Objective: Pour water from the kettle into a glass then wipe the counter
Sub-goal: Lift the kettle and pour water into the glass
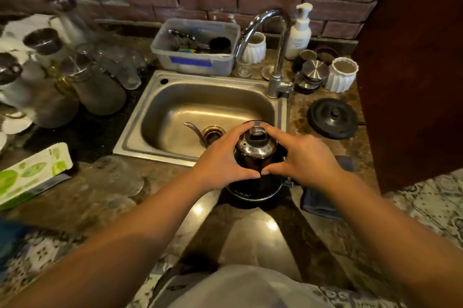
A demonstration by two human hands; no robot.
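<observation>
Kettle (255, 154) at front counter edge, beside sink (155, 117), spout over basin. Left hand (223, 159) and right hand (303, 154) both cup kettle body. Lid appears off. Step judged: pre-pour. Next: lift, carry to glass (120, 177) lying nearby, likely needs righting

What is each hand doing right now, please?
Left hand: closed around the left side of the kettle.
Right hand: closed around the kettle's right side, fingers near its lid.
</observation>
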